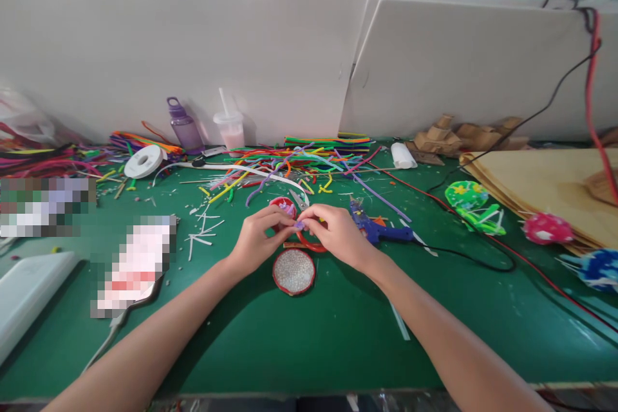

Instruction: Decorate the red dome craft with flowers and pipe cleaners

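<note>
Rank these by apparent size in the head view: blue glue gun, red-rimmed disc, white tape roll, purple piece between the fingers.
1. blue glue gun
2. red-rimmed disc and white tape roll: look alike, and the roll lies farther back, so they are left unranked
3. purple piece

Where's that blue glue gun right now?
In the head view, the blue glue gun lies on the green table just right of the right hand, which pinches a small purple piece together with the left hand.

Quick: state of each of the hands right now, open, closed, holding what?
Left hand: closed, fingertips pinching the small purple piece.
Right hand: closed, pinching the same small purple piece.
</note>
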The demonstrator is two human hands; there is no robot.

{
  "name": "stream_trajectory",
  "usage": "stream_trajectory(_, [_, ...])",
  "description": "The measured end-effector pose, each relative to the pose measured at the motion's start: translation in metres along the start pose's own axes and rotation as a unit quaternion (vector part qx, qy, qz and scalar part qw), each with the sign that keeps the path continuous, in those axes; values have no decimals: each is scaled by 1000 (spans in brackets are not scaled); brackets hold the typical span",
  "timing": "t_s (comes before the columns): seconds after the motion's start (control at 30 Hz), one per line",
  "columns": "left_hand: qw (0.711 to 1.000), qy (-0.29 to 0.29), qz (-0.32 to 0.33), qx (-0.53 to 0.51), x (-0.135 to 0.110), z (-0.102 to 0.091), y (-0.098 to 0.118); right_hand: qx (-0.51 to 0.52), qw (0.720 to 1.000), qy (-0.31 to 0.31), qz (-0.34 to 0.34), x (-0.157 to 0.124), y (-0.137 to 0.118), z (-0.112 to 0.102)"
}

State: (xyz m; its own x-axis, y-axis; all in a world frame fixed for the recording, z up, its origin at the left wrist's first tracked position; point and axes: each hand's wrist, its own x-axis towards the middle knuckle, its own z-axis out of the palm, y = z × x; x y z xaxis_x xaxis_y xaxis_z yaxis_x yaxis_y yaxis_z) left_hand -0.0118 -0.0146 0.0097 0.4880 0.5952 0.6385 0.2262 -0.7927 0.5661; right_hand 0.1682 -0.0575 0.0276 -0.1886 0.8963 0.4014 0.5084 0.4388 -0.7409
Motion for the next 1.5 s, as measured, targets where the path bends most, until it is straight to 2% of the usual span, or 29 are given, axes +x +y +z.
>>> stream_trajectory(0.27, [997,-15,-39,-68,3,-2,2,12,1000,-8,-13,-1,1,-3])
stream_trajectory(0.5, [999,-17,-18,-46,3,-4,4,18,1000,4,-22,-1,1,-1])
stream_trajectory(0.73, [999,-24,29,-23,1,-1,4,20,1000,5,-15,-2,0,0])
stream_trajectory(0.9, [994,-46,-33,-93,2,1,7,24,998,26,-44,-3,1,2])
stream_trajectory(1.2, [941,-124,-185,-255,3,-3,4,5,994,48,-102,-5,-2,4])
stream_trajectory(1.27, [923,-125,-215,-295,3,-2,4,-9,990,53,-129,-5,-1,4])
stream_trajectory(1.4, [868,-109,-281,-395,2,2,6,-73,975,89,-188,-6,1,6])
stream_trajectory(1.5, [859,-95,-297,-405,1,5,7,-119,964,113,-210,-6,3,10])
